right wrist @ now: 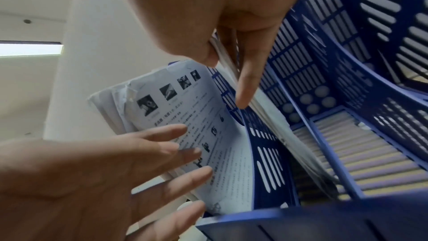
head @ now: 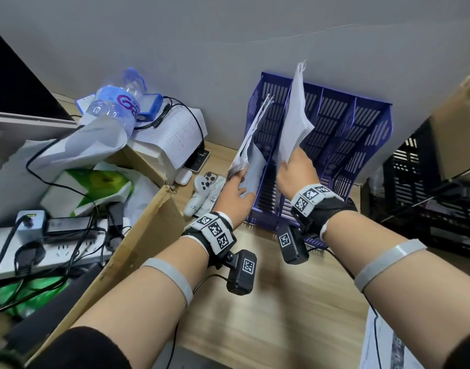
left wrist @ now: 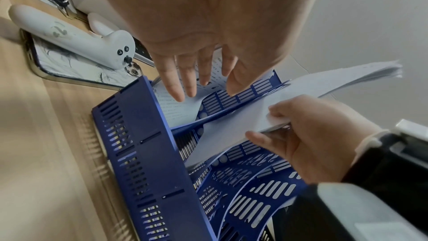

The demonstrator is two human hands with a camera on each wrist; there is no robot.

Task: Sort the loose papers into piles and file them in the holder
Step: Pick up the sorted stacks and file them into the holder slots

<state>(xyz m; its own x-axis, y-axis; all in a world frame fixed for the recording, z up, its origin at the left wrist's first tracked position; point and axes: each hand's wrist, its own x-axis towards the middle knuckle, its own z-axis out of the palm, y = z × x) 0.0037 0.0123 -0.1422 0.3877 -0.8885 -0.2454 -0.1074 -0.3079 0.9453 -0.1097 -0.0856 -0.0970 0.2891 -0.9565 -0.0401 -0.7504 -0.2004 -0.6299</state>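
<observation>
The blue slotted holder (head: 361,145) stands on the table against the wall, its dividers making several compartments. In the leftmost compartment a printed stack (head: 251,145) leans left, its top corners dog-eared (small photos and text show on the facing sheet). Next compartment over, a white stack (head: 295,121) stands nearly upright and rises above the holder's back edge, its lower end down between the dividers. The compartments to the right hold no paper that can be seen.

Each wrist wears a black strap (head: 332,206) with white square-coded tags and a hanging black camera box (head: 240,271); grey bands (head: 388,258) circle both forearms, black sleeves pushed up
</observation>
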